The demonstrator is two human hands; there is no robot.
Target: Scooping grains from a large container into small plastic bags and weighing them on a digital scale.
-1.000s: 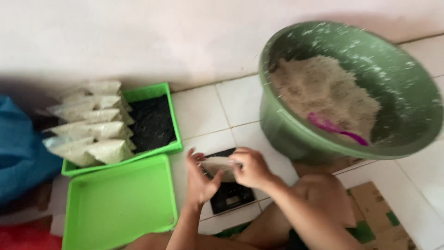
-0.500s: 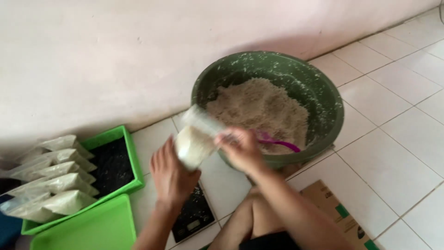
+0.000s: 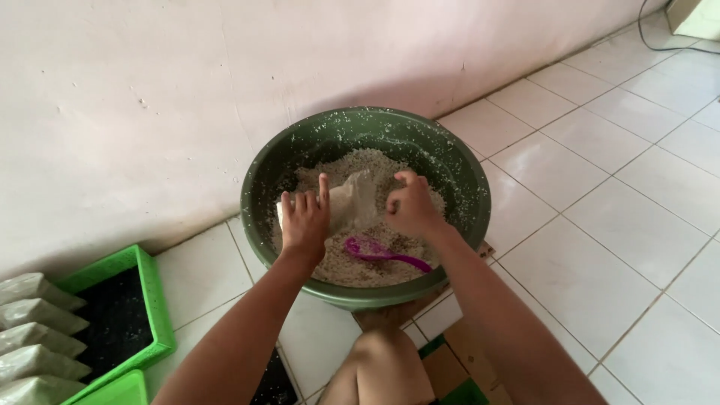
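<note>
A large dark green basin (image 3: pixel 465 172) stands on the tiled floor, partly filled with white grain (image 3: pixel 375 161). Over the grain, both hands hold a clear plastic bag (image 3: pixel 354 201) with some grain in it. My left hand (image 3: pixel 304 221) grips the bag's left side, fingers pointing up. My right hand (image 3: pixel 411 206) pinches the bag's right edge. A purple scoop (image 3: pixel 382 253) lies on the grain just below the hands.
A green tray (image 3: pixel 154 300) at the lower left holds several filled clear bags (image 3: pixel 34 337); a second green tray (image 3: pixel 112 390) sits in front of it. My knee (image 3: pixel 382 367) is below the basin. A black flat scale (image 3: pixel 270 382) peeks out beside it. A pale wall runs behind.
Both hands have carried the bag from above the black scale up and over into the basin. The view has swung right, centring the basin.
</note>
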